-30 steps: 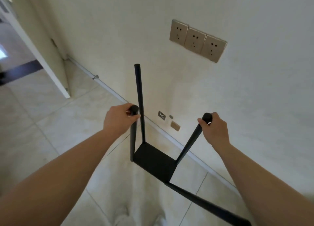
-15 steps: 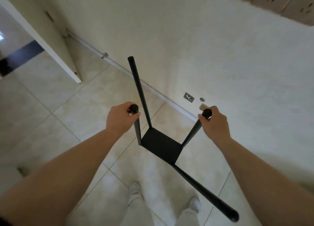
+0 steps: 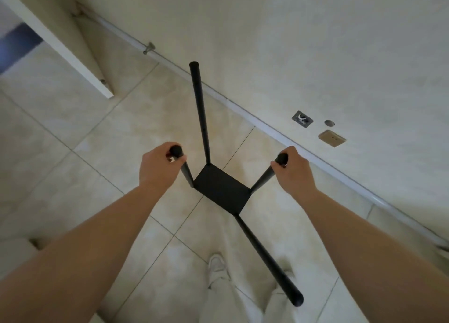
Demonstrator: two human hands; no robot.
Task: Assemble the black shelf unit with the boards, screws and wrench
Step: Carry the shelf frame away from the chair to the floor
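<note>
The black shelf unit stands upright below me, a dark rectangular board with four black poles rising from its corners. My left hand grips the top of the left pole. My right hand grips the top of the right pole. The far pole and the near pole stand free. I cannot tell whether the board rests on the floor or hangs just above it. No screws or wrench are in view.
A pale wall runs diagonally on the right, with a skirting strip and low wall plates. A white door edge stands at upper left. Beige floor tiles lie all round. My shoes are below the unit.
My view has tilted down: the wall sockets left the top of the frame and my shoes and legs came into view. Both hands stay gripped on the pole tops.
</note>
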